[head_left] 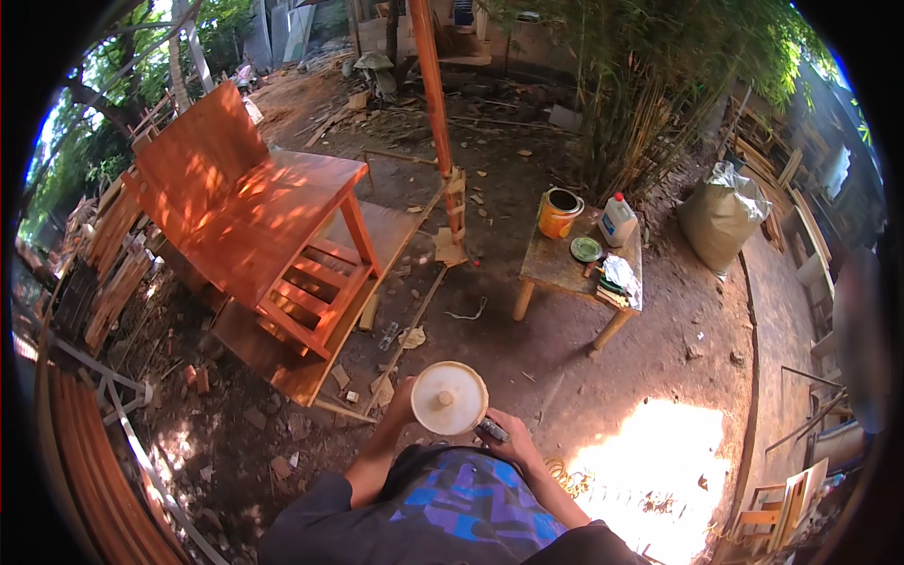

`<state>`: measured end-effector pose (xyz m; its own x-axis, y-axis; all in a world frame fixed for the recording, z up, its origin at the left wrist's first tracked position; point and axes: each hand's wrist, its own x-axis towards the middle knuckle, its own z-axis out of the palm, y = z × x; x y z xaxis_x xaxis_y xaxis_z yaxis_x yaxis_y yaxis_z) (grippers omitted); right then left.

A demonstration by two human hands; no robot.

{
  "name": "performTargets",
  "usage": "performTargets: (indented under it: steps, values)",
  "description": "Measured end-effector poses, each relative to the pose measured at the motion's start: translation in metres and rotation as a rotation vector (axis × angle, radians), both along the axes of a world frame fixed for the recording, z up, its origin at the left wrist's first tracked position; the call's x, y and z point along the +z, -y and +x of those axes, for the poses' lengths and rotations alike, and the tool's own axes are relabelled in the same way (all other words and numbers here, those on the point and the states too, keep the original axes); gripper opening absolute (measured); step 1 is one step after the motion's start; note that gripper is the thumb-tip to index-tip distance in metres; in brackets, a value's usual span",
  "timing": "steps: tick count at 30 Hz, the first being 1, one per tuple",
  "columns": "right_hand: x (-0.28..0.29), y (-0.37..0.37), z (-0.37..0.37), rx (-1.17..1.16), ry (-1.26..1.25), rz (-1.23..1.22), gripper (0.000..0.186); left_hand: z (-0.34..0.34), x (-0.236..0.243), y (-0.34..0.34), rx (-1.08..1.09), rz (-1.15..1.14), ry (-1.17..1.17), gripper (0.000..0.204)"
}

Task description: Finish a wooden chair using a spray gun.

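In front of my body is a round container with a cream-white lid [461,384] and a small knob in its middle; it looks like the cup of a spray gun. A dark metal part [493,430] sticks out beside it, and my right hand [509,437] is closed around this part. My left hand [403,399] is against the cup's left side, its fingers mostly hidden behind the cup. Ahead on the left, an orange-brown wooden chair [254,212] with a slatted lower frame stands on a wooden board [377,231], sunlight dappling its seat.
A small wooden table [546,259] stands ahead right, holding an orange bucket [560,215], a white jug [618,222] and a green lid [586,250]. An upright wooden post [435,104] rises beyond the board. A large sack [723,218] sits farther right. Stacked planks [99,461] lie at left.
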<state>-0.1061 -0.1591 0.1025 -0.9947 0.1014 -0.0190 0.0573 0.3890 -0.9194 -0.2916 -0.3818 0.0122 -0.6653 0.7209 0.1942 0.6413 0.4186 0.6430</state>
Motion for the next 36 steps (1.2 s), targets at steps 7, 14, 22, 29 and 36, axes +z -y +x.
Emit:
performTargets:
  steps: [7, 14, 22, 29, 36]
  values:
    - [-0.008, 0.001, 0.001, 0.012, 0.002, 0.014, 0.041, 0.000, -0.005, 0.001, -0.005, 0.011, -0.024, 0.039]
    - [-0.005, 0.001, 0.002, 0.014, 0.053, 0.021, 0.041, 0.001, -0.012, 0.001, -0.023, 0.019, -0.040, 0.040]
    - [0.001, 0.001, 0.003, 0.029, 0.017, 0.061, 0.041, 0.003, -0.021, 0.006, -0.046, 0.022, -0.070, 0.041]
    - [-0.003, 0.002, 0.004, 0.005, -0.042, 0.040, 0.034, 0.007, -0.030, 0.008, -0.025, 0.018, -0.116, 0.043]
    - [-0.004, 0.001, 0.006, 0.024, 0.034, 0.002, 0.042, 0.008, -0.021, 0.006, -0.021, 0.013, -0.087, 0.042]
